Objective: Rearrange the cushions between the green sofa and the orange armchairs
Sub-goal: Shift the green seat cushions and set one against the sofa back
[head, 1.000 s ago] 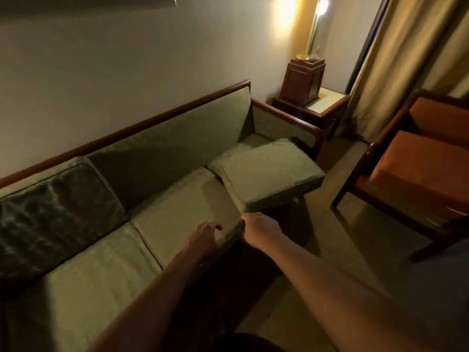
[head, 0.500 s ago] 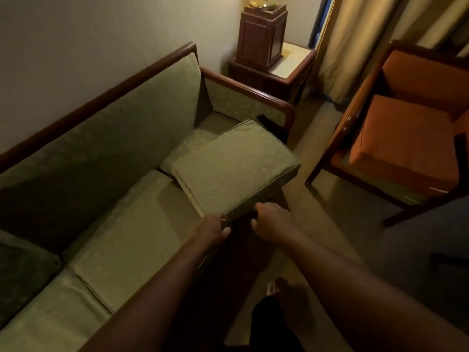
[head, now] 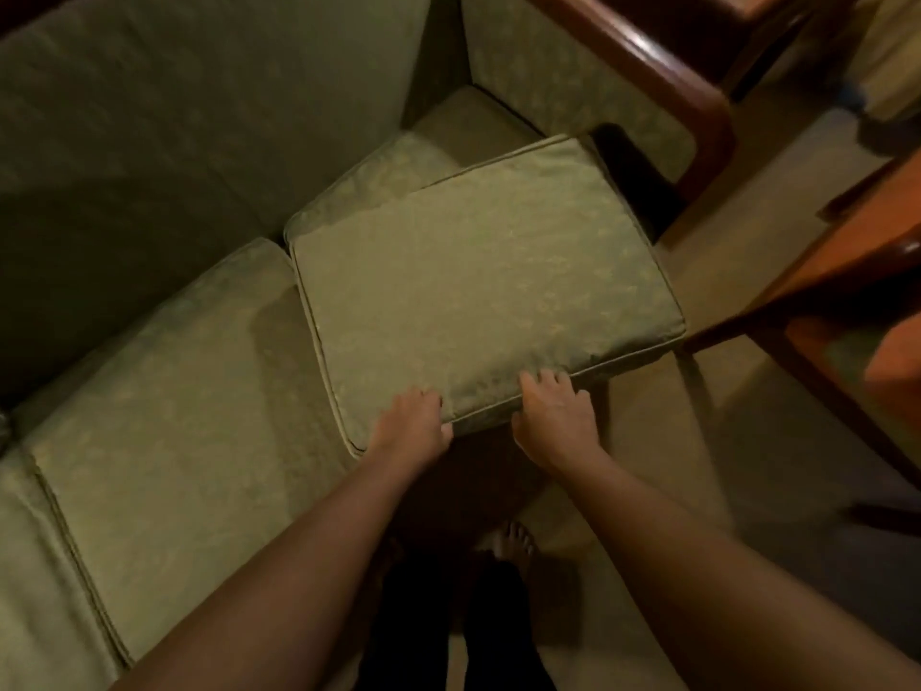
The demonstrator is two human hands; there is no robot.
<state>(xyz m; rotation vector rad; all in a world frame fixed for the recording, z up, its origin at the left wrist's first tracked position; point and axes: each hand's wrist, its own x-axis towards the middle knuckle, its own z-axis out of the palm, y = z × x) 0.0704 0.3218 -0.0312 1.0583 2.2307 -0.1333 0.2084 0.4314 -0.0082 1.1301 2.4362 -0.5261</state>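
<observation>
A loose green cushion (head: 478, 271) lies askew on top of the right seat of the green sofa (head: 199, 117), its near corner sticking out past the sofa's front edge. My left hand (head: 413, 426) grips the cushion's near edge, thumb underneath. My right hand (head: 553, 416) holds the same edge a little further right, fingers on top. The middle seat cushion (head: 184, 406) lies flat in place to the left. An orange armchair (head: 857, 286) shows at the right edge, with only part of its seat and wooden frame in view.
The sofa's wooden armrest (head: 663, 67) curves behind the cushion. Carpeted floor (head: 697, 466) runs between the sofa and the armchair. My bare foot (head: 516, 541) stands on the floor below the hands. A side table corner (head: 762, 7) sits at the top right.
Both hands have closed on the loose cushion's near edge. My head has tilted down and moved closer, so the lamp and the wall have left the view.
</observation>
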